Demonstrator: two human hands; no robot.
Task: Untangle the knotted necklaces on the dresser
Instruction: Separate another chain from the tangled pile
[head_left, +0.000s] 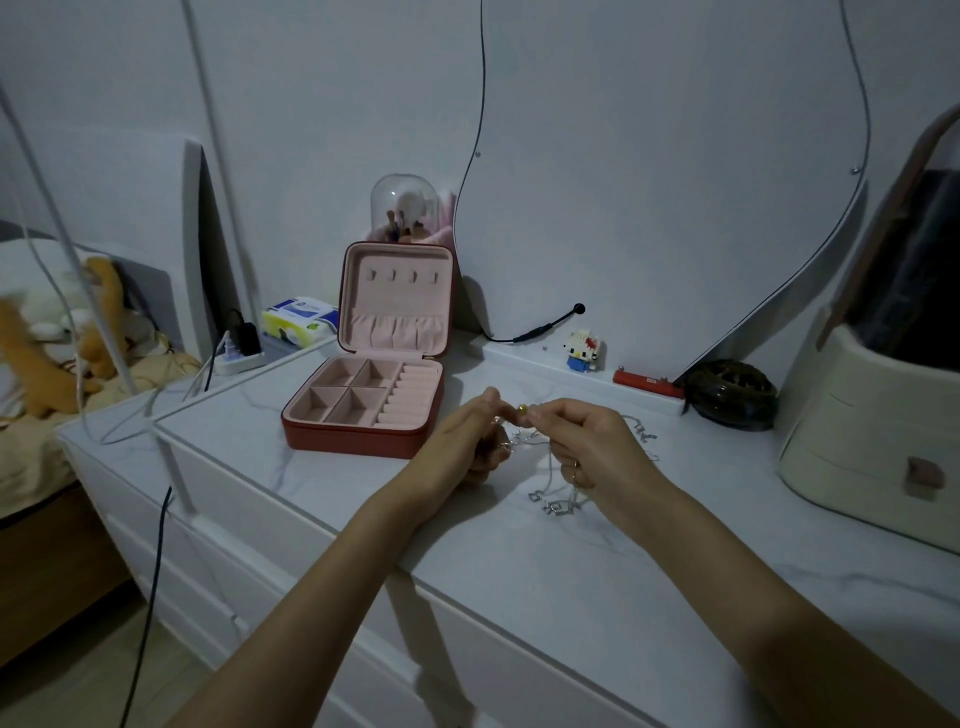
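Observation:
Thin silver necklaces (558, 499) lie tangled on the white marble dresser top (571, 582), with small pendants trailing below and to the right of my hands. My left hand (467, 436) and my right hand (587, 441) are raised just above the top, fingertips close together. Both pinch the chain on either side of a small gold bead (522, 411). More chain hangs down from between the two hands to the surface. A ring shows on a finger of my right hand.
An open red jewellery box (374, 400) with pink lining stands left of my hands. Behind it is a glass-domed brush holder (402, 208). A small toy figure (583, 349), a red bar (647, 383) and a dark round dish (732, 395) sit at the back right. A cream organiser (878, 441) fills the right edge.

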